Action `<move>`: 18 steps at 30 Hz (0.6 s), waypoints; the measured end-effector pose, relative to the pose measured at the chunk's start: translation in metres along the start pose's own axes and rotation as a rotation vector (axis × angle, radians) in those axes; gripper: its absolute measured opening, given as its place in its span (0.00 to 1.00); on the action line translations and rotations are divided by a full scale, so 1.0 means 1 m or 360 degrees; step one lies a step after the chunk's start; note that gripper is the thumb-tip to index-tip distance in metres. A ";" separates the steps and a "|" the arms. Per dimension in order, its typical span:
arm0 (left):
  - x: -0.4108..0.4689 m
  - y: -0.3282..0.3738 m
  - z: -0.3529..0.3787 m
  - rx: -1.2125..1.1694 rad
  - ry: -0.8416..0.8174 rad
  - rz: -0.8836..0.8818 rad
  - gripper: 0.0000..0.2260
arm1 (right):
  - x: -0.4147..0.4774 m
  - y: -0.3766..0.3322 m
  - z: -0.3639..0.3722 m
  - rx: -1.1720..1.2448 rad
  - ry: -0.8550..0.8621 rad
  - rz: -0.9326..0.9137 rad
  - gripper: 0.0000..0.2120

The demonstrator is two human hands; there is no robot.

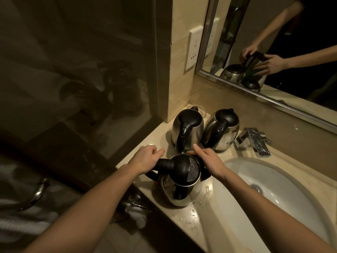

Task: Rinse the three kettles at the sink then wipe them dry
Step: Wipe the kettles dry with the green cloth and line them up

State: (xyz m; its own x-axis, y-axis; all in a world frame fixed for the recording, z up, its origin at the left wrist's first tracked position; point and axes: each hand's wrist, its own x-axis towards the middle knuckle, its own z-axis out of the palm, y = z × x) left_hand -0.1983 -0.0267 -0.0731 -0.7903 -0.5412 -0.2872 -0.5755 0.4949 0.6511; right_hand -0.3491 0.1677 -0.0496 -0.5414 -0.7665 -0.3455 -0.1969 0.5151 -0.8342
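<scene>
Curled round the black handle (162, 164) of the near kettle (180, 181), the left hand (145, 158) gripped it from the left, thumb lying forward along the top. The right hand (207, 160) lay against the far right side of the same kettle with its fingers stretched out and loosely together, pressing on the rim of the lid rather than closing round anything. That kettle stood upright on the beige counter (191, 221), just left of the sink (284, 199), its black lid closed and beaded with water drops, its steel body shiny.

Beyond it, close to the far corner of the counter, two more steel kettles stood side by side: the far-left kettle (187, 128) against the wall corner and the far-right kettle (222, 129) just beside it, both with black lids shut and handles turned toward the person. A chrome faucet (254, 141) sat right of them, behind the white basin. Water drops and small puddles glistened on the counter around the near kettle.

On the far wall hung a framed mirror (237, 33), reflecting the arms and kettles, with a white wall socket (194, 50) left of it. A dark glass panel (73, 70) filled the left side.
</scene>
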 end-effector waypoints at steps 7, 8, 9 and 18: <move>0.002 0.012 -0.020 0.0668 0.0273 -0.0070 0.23 | -0.036 -0.012 0.005 -0.0587 0.0196 -0.0367 0.34; 0.001 0.011 -0.022 0.0749 0.0326 -0.0085 0.24 | -0.040 -0.012 0.007 -0.0669 0.0216 -0.0431 0.33; 0.001 0.008 -0.025 0.0814 0.0361 -0.0107 0.25 | -0.045 -0.014 0.009 -0.0750 0.0229 -0.0482 0.32; -0.009 -0.007 -0.040 0.1028 0.0440 -0.0202 0.26 | -0.099 0.002 0.036 -0.1218 0.0262 -0.0567 0.38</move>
State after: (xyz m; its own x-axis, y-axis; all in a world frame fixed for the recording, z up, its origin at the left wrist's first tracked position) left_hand -0.1790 -0.0528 -0.0472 -0.6761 -0.7314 -0.0889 -0.7365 0.6744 0.0534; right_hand -0.2664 0.2314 -0.0328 -0.4423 -0.8969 -0.0020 -0.8427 0.4164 -0.3414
